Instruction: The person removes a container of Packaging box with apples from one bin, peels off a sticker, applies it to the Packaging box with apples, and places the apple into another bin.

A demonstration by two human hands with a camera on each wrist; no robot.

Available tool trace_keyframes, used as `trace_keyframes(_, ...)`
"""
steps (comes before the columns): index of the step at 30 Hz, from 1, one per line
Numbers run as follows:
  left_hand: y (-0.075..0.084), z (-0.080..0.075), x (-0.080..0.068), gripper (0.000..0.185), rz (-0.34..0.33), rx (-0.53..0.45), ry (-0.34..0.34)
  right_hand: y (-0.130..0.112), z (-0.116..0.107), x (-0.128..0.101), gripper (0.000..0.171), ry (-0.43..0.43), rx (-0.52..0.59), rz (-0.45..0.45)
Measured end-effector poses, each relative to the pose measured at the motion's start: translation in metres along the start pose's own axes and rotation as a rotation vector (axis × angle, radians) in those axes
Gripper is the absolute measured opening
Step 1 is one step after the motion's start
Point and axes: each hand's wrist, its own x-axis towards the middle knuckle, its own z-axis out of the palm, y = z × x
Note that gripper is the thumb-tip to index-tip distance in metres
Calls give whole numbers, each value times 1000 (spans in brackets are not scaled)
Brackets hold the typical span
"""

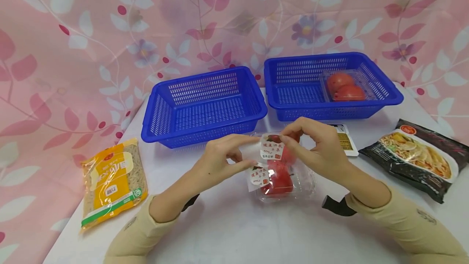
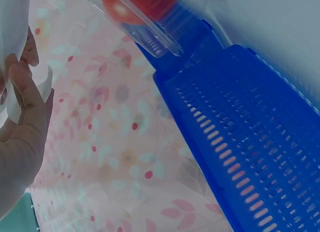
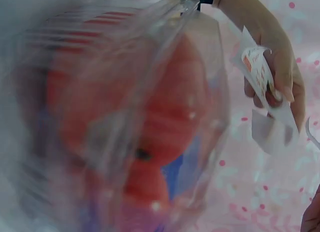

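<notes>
My left hand (image 1: 223, 160) pinches a white sheet of labels (image 2: 15, 32) between thumb and fingers. A printed apple label (image 1: 258, 175) shows by the left thumb. Another apple label (image 1: 271, 150) lies between the two hands, its upper right edge pinched by the thumb and fingers of my right hand (image 1: 318, 150). Just beneath the hands, a clear plastic clamshell box (image 1: 305, 186) stands on the table with red fruits (image 1: 280, 178) inside. The right wrist view shows the left hand (image 3: 282, 67) on the sheet, while most of the right hand falls outside that view.
Behind the hands stand a left blue basket (image 1: 205, 133) and a right blue basket (image 1: 293, 113) holding another clear box of red fruits (image 1: 346, 86). A yellow food bag (image 1: 113, 182) lies at left. To the right are a black noodle packet (image 1: 417, 154) and a partly hidden flat packet (image 1: 346, 139).
</notes>
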Motion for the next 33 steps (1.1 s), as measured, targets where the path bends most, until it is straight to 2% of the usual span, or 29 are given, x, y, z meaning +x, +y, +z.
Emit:
trace_keyframes(4,-7,-4,-8,47,-59,21,6,8,-6,-3,21,-42,-48,147)
trace_keyframes(8,-16,-6,-16,46,-106,36,7,16,-11,-5,13,-81,-92,308)
trace_keyframes(13,-24,-6,-25,42,-163,83,-26,24,-14,-8,6,-135,-130,437)
trace_keyframes(20,-33,-3,-35,38,-256,148,-111,33,-16,-11,8,-192,-114,543)
trace_keyframes(25,-43,3,-38,31,-243,187,-163,39,-15,-12,8,-240,-103,576)
trace_keyframes(30,-49,6,-40,24,-226,211,-167,46,-12,-14,9,-282,-111,581)
trace_keyframes(33,-52,7,-41,21,-240,219,-184,48,-11,-15,7,-297,-102,595)
